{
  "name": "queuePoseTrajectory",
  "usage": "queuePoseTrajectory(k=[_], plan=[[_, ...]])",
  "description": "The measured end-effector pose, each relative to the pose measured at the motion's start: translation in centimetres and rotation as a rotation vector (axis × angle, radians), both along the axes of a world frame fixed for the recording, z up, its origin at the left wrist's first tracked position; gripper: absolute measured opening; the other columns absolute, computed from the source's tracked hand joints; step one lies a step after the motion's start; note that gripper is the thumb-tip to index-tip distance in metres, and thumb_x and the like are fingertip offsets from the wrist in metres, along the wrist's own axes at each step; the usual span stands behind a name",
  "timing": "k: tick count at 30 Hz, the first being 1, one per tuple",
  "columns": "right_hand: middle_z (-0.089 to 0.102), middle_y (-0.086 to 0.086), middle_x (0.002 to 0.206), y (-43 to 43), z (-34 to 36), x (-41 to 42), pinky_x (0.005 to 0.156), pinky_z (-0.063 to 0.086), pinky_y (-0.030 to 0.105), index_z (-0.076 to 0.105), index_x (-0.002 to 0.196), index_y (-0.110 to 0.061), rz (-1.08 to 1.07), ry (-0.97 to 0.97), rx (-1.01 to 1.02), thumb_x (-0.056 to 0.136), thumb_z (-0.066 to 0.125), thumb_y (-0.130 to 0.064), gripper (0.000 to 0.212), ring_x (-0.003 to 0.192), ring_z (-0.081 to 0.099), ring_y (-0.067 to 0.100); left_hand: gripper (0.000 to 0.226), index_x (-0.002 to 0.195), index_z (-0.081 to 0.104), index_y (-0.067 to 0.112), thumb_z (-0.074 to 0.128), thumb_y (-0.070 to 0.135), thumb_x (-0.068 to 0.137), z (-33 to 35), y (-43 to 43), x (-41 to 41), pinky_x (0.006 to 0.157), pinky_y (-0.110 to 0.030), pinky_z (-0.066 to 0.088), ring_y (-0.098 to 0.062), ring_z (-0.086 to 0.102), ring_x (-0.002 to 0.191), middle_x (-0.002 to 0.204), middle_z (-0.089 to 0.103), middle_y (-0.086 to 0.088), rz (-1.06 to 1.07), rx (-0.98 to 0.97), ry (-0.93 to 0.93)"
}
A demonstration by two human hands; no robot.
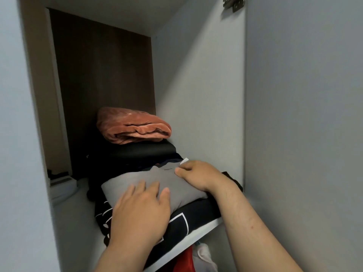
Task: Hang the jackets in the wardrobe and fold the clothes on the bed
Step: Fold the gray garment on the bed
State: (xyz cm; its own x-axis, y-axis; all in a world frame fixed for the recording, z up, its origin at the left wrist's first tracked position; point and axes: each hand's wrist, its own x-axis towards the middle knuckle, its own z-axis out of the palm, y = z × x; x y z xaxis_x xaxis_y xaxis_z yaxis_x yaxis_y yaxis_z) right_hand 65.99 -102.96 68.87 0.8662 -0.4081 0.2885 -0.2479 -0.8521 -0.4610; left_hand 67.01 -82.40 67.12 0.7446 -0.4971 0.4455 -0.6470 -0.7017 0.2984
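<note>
Folded grey fabric garment (163, 178) lies on top of a pile on the white wardrobe shelf (196, 235), resting directly on a black garment with white line markings (196, 213) that reaches the shelf's front edge. The left hand (141, 211) lies flat on the near part of the grey garment, fingers straight and spread, pressing down on it. The right hand (198, 173) is at the garment's far right corner, fingers curled and pinching the fabric, just beside a small white tag (184, 160). Behind this pile sits a black folded item (137, 152), with a rust-orange plush blanket (133, 126) folded on top of it, against the dark brown back panel (102, 75). Under the shelf, a red cloth (188, 258) and a white cloth (204, 256) show. A metal hinge (233, 3) sits at the upper right.
</note>
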Motion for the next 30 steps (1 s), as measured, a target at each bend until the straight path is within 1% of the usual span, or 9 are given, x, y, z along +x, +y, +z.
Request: queuePoseTrajectory(k=[4, 8, 14, 17, 20, 23, 25, 28, 30], plan=[[0.039, -0.010, 0.156, -0.1, -1.4, 0.6, 0.112, 0.032, 0.049, 0.050, 0.139, -0.042, -0.003, 0.141, 0.016, 0.096, 0.023, -0.066, 0.056, 0.139, 0.041, 0.023, 0.060, 0.152, 0.029, 0.031, 0.014, 0.053, 0.098, -0.9, -0.2, 1.1, 0.118, -0.044, 0.021, -0.024, 0.023, 0.146, 0.159, 0.028, -0.002, 0.048, 0.032, 0.206], [0.046, -0.011, 0.151, -0.1, -1.4, 0.4, 0.111, 0.034, 0.046, 0.057, 0.132, -0.042, 0.008, 0.160, 0.054, 0.094, 0.026, -0.065, 0.054, 0.135, 0.044, 0.021, 0.065, 0.157, 0.017, 0.030, 0.011, 0.055, 0.098, -0.8, -0.6, 0.6, 0.121, -0.049, 0.014, -0.029, 0.011, 0.152, 0.166, 0.011, -0.005, 0.064, 0.079, 0.269], [0.069, -0.010, 0.080, 1.0, -3.1, -2.0, 0.079, 0.052, 0.033, 0.072, 0.091, -0.026, -0.188, -0.317, 0.074, 0.092, 0.048, -0.046, 0.030, 0.084, 0.063, 0.016, 0.067, 0.154, 0.024, 0.030, 0.016, 0.062, 0.095, -1.5, -0.2, -0.5, 0.120, -0.050, 0.015, -0.027, 0.013, 0.151, 0.166, 0.013, -0.003, 0.083, 0.037, 0.139], [0.072, -0.007, 0.092, 1.6, -5.0, -4.7, 0.087, 0.050, 0.033, 0.072, 0.096, -0.021, -0.227, -0.359, 0.034, 0.096, 0.049, -0.039, 0.029, 0.091, 0.063, 0.015, 0.069, 0.154, 0.025, 0.030, 0.020, 0.065, 0.094, -1.3, 0.1, -1.1, 0.121, -0.052, 0.009, -0.027, 0.010, 0.152, 0.165, 0.014, -0.005, 0.050, 0.042, 0.114], [0.062, -0.025, 0.119, 3.3, -7.0, -8.1, 0.094, 0.033, 0.003, 0.068, 0.116, -0.027, -0.210, -0.411, 0.002, 0.099, 0.050, -0.031, 0.026, 0.113, 0.050, -0.010, 0.072, 0.155, 0.019, 0.030, 0.026, 0.066, 0.093, -1.3, 0.5, -2.0, 0.121, -0.054, 0.001, -0.026, 0.004, 0.153, 0.165, 0.012, -0.005, -0.035, 0.061, 0.047], [0.067, -0.020, 0.099, 5.6, -9.3, -11.6, 0.076, 0.044, 0.012, 0.066, 0.110, -0.036, -0.427, -0.398, -0.004, 0.093, 0.052, -0.036, 0.022, 0.093, 0.059, -0.001, 0.064, 0.144, 0.048, 0.025, 0.057, 0.050, 0.086, -2.2, 1.8, -3.6, 0.120, -0.057, 0.010, -0.032, 0.028, 0.148, 0.157, 0.037, -0.011, -0.240, -0.074, -0.048], [0.071, -0.010, 0.094, 7.3, -10.7, -13.9, 0.074, 0.051, 0.027, 0.068, 0.103, -0.032, -0.629, -0.360, 0.011, 0.091, 0.054, -0.038, 0.019, 0.089, 0.065, 0.011, 0.043, 0.109, 0.074, 0.012, 0.069, 0.028, 0.069, -3.9, 2.5, -4.2, 0.111, -0.052, 0.027, -0.043, 0.059, 0.121, 0.127, 0.065, -0.019, -0.444, -0.300, -0.203], [0.072, -0.011, 0.113, 10.8, -12.6, -17.0, 0.086, 0.048, 0.025, 0.068, 0.117, -0.032, -0.767, -0.279, 0.031, 0.093, 0.057, -0.040, 0.028, 0.108, 0.065, 0.011, 0.036, 0.092, 0.078, 0.011, 0.066, 0.011, 0.059, -5.4, 3.6, -5.8, 0.102, -0.041, 0.032, -0.038, 0.068, 0.106, 0.112, 0.072, -0.013, -0.749, -0.379, -0.202], [0.069, -0.014, 0.120, 14.0, -13.3, -19.1, 0.091, 0.047, 0.023, 0.065, 0.124, -0.034, -0.826, -0.236, 0.034, 0.093, 0.057, -0.042, 0.033, 0.113, 0.063, 0.007, 0.037, 0.106, 0.075, 0.016, 0.062, 0.004, 0.074, -5.7, 4.1, -6.5, 0.111, -0.028, 0.030, -0.023, 0.064, 0.119, 0.122, 0.068, -0.001, -0.903, -0.357, -0.055]])
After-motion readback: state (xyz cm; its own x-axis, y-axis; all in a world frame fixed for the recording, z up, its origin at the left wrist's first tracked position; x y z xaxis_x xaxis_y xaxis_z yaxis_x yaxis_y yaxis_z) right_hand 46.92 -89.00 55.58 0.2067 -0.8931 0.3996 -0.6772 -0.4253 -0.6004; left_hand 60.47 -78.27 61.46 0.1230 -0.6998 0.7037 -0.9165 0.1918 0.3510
